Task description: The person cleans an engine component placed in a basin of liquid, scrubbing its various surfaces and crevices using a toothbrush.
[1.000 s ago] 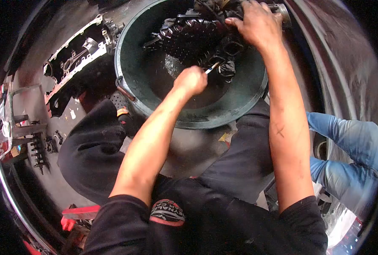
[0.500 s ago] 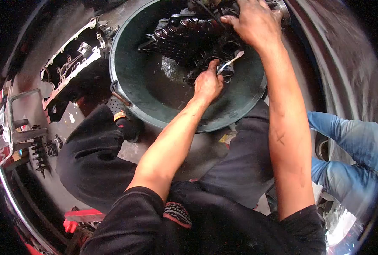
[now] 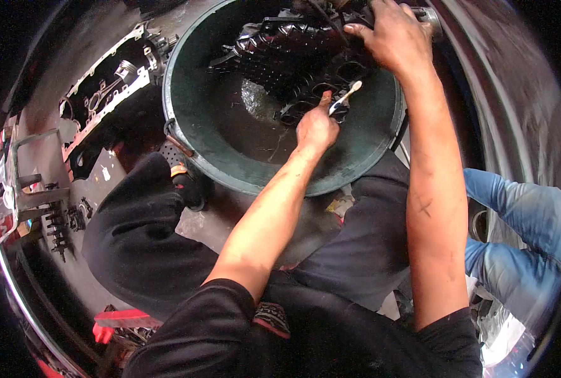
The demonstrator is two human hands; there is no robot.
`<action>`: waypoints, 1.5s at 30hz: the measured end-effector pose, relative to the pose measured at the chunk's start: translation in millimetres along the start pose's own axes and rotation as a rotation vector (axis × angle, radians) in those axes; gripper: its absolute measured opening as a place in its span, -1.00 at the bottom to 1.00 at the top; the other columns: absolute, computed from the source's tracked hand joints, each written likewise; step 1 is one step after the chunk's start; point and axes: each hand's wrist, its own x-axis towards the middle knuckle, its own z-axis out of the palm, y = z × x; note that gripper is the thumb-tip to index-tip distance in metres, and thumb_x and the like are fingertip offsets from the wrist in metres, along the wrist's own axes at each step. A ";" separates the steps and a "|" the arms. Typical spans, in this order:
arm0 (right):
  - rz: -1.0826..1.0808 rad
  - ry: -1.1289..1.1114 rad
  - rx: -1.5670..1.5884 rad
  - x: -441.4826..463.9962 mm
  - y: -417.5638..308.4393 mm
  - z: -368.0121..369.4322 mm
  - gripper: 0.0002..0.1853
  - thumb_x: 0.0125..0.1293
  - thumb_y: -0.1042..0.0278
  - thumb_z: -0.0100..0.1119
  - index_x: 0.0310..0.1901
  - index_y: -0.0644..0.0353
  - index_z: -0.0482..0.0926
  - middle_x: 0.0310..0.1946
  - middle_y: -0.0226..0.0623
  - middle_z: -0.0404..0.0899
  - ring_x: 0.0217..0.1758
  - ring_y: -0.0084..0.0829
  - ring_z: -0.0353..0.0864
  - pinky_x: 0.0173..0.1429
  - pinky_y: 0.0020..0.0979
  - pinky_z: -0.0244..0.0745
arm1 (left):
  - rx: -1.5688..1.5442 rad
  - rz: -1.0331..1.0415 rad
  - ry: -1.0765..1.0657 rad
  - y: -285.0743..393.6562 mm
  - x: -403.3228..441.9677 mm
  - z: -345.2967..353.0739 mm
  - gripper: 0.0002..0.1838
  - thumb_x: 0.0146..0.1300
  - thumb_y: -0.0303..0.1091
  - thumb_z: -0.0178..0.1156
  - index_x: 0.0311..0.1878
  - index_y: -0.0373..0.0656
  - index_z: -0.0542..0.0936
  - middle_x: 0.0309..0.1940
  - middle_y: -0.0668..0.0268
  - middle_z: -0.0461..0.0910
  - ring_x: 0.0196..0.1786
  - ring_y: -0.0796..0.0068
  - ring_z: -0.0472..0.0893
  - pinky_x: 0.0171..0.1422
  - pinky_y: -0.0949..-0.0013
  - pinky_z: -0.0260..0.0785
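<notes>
My left hand (image 3: 318, 129) is closed round the handle of a toothbrush (image 3: 349, 94), its pale bristle head pointing up and right. It is at the lower side of a dark, wet engine part (image 3: 280, 60) with round openings and a ribbed, perforated side. That part leans inside a large round green tub (image 3: 186, 151). At the tub's upper right, my right hand (image 3: 397, 38) grips the part's upper end, thumb stretched left and fingers partly hidden. Beside those fingers a metal cylindrical piece (image 3: 428, 22) sticks out. Dark liquid covers the tub's bottom.
An engine block (image 3: 101, 94) with a piston showing lies left of the tub. A crankshaft-like shaft (image 3: 57, 230) is farther down left, near a red tool or stand (image 3: 126, 317). Another person's jeans (image 3: 513, 208) show at the right. My legs flank the tub's near side.
Both my hands have shifted slightly right in view. The toothbrush has moved with my left hand and its head now tilts more upward. My right hand keeps its hold on the engine part.
</notes>
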 end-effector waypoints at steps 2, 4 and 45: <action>-0.018 0.038 0.006 1.0 4.9 5.5 -0.46 0.13 0.05 0.40 0.05 0.25 0.56 0.01 -0.08 0.57 0.21 -0.07 0.45 0.36 0.09 0.18 | -0.301 0.066 0.055 -17.4 11.0 24.2 -0.19 0.11 -0.49 0.10 0.51 -0.10 0.19 0.20 -0.07 0.52 -0.16 0.06 0.70 0.01 0.10 0.52; -0.026 0.042 0.029 0.7 6.9 8.9 -0.46 0.13 0.05 0.40 0.04 0.25 0.56 0.01 -0.08 0.57 0.21 -0.07 0.45 0.35 0.08 0.19 | -0.565 0.063 0.033 -20.8 10.6 27.7 -0.22 0.10 -0.51 0.10 0.48 -0.18 0.23 0.26 -0.02 0.48 -0.13 0.12 0.71 0.05 0.16 0.51; 0.043 -0.026 0.049 9.9 14.2 14.1 -0.52 0.22 0.00 0.32 0.01 0.24 0.61 0.08 -0.16 0.60 0.27 -0.21 0.47 0.39 0.10 0.20 | 0.444 -0.238 -0.100 -7.4 11.4 -61.4 -0.71 0.30 -0.35 -0.01 -0.21 -0.25 0.71 -0.09 -0.08 0.67 0.00 -0.06 0.68 0.14 0.00 0.51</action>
